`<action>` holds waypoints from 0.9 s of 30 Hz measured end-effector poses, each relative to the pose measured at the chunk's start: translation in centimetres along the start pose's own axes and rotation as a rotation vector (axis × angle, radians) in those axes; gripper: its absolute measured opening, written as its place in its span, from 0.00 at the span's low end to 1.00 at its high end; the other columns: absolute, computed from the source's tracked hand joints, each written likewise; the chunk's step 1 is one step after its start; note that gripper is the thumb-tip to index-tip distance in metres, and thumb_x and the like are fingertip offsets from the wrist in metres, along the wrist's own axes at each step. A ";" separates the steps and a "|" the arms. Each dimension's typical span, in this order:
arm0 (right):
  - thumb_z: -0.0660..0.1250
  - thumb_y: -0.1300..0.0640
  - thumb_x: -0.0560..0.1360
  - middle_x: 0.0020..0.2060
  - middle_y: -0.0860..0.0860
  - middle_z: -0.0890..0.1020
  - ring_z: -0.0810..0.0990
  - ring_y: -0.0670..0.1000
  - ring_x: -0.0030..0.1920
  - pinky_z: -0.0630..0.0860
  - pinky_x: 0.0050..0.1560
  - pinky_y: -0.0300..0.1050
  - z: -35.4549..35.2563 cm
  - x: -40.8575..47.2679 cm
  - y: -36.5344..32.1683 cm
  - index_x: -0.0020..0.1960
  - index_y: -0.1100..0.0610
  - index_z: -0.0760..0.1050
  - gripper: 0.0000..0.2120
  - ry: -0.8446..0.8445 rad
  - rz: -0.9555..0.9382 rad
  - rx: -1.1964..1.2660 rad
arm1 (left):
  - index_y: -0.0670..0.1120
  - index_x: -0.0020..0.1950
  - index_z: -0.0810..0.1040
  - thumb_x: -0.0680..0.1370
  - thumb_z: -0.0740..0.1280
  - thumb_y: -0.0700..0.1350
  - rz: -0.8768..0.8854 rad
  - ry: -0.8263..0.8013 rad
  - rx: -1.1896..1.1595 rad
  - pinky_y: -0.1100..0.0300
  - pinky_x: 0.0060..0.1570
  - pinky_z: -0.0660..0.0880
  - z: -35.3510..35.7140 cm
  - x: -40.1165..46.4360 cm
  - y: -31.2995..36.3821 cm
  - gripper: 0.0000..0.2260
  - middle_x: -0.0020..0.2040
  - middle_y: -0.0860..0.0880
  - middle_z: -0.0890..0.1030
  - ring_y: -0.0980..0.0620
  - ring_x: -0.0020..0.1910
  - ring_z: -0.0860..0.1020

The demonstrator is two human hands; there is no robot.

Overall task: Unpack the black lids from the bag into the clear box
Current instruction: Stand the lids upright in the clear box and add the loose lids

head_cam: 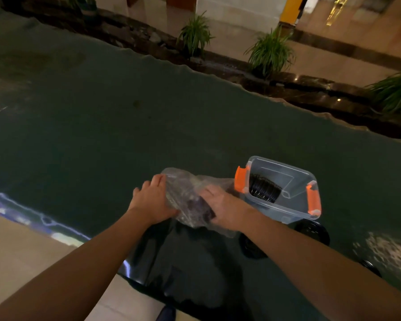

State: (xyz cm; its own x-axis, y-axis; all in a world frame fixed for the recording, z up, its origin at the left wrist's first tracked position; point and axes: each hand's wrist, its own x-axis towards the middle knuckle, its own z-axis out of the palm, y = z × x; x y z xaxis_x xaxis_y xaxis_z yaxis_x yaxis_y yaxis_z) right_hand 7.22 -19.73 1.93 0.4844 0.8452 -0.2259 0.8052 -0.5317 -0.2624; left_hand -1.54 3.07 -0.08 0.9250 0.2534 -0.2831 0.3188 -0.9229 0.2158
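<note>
grip: left hand (152, 202), right hand (222, 205) both clamped on 1 bag (185, 193)
bag axis: left-right
clear box (294, 210): 1, lids (264, 188) on edge
loose lids (313, 231): 3

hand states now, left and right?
Left hand: grips the clear plastic bag.
Right hand: grips the same bag.

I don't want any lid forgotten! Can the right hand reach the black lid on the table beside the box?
Probably yes: the black lid lies uncovered beside the clear box, close by, though the right hand grips the bag now.
</note>
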 end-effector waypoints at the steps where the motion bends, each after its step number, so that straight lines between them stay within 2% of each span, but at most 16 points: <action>1: 0.73 0.57 0.72 0.70 0.55 0.67 0.68 0.54 0.69 0.68 0.67 0.44 -0.3 -1.0 0.2 0.76 0.57 0.62 0.36 0.014 -0.012 -0.032 | 0.47 0.79 0.55 0.63 0.67 0.73 -0.021 -0.005 0.011 0.37 0.67 0.70 0.0 0.0 0.2 0.53 0.76 0.49 0.63 0.42 0.70 0.70; 6: 0.74 0.55 0.71 0.66 0.52 0.72 0.71 0.53 0.65 0.73 0.66 0.50 -2.6 -6.8 2.5 0.72 0.54 0.66 0.33 0.115 -0.003 -0.021 | 0.51 0.79 0.59 0.68 0.62 0.72 -0.124 -0.048 0.138 0.34 0.66 0.67 -0.9 -0.4 2.0 0.45 0.79 0.46 0.60 0.35 0.71 0.67; 9: 0.75 0.55 0.71 0.69 0.50 0.71 0.68 0.51 0.69 0.69 0.66 0.45 -4.3 -10.2 4.3 0.73 0.51 0.65 0.34 0.202 0.032 0.023 | 0.54 0.78 0.61 0.72 0.61 0.68 -0.092 0.097 0.146 0.34 0.68 0.65 -2.7 -0.4 4.4 0.37 0.81 0.41 0.57 0.33 0.76 0.60; 12: 0.74 0.56 0.72 0.68 0.50 0.73 0.69 0.52 0.70 0.70 0.69 0.50 -6.4 -12.8 6.0 0.73 0.53 0.68 0.31 0.245 0.065 0.060 | 0.50 0.76 0.67 0.74 0.63 0.60 0.050 0.294 0.079 0.37 0.68 0.66 -4.2 0.0 7.9 0.31 0.79 0.42 0.64 0.36 0.76 0.62; 15: 0.76 0.57 0.71 0.65 0.49 0.75 0.71 0.49 0.68 0.69 0.69 0.48 -8.3 -14.7 8.0 0.71 0.53 0.70 0.30 0.297 0.105 0.137 | 0.49 0.75 0.68 0.77 0.62 0.60 0.283 0.371 0.020 0.41 0.69 0.68 -4.5 0.7 12.3 0.29 0.76 0.44 0.69 0.41 0.75 0.65; 19: 0.75 0.63 0.70 0.68 0.48 0.73 0.69 0.49 0.69 0.70 0.68 0.49 -9.9 -16.9 11.3 0.73 0.49 0.65 0.35 0.280 0.190 0.105 | 0.49 0.78 0.63 0.77 0.62 0.65 0.486 0.286 0.040 0.40 0.73 0.64 -3.3 1.4 18.1 0.34 0.77 0.44 0.67 0.41 0.78 0.61; 23: 0.72 0.68 0.69 0.67 0.47 0.71 0.70 0.51 0.65 0.74 0.63 0.55 -10.2 -17.5 14.6 0.72 0.48 0.66 0.36 0.191 0.209 0.001 | 0.51 0.81 0.55 0.73 0.62 0.70 0.519 0.145 0.105 0.39 0.77 0.57 -1.3 2.6 21.6 0.43 0.82 0.45 0.58 0.42 0.81 0.52; 27: 0.73 0.68 0.70 0.70 0.48 0.70 0.69 0.53 0.67 0.73 0.65 0.55 -9.8 -16.7 16.9 0.73 0.49 0.66 0.36 0.104 0.193 -0.107 | 0.50 0.81 0.54 0.73 0.63 0.71 0.539 0.074 0.168 0.38 0.78 0.52 0.3 3.8 23.5 0.44 0.82 0.45 0.56 0.41 0.82 0.49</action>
State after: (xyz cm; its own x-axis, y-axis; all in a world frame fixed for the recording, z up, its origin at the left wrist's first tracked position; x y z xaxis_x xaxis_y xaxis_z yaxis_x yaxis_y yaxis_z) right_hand 16.11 -42.35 10.50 0.6610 0.7324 -0.1630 0.7232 -0.6798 -0.1218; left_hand 9.38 -17.73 3.59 0.9619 -0.2521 -0.1061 -0.2339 -0.9593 0.1585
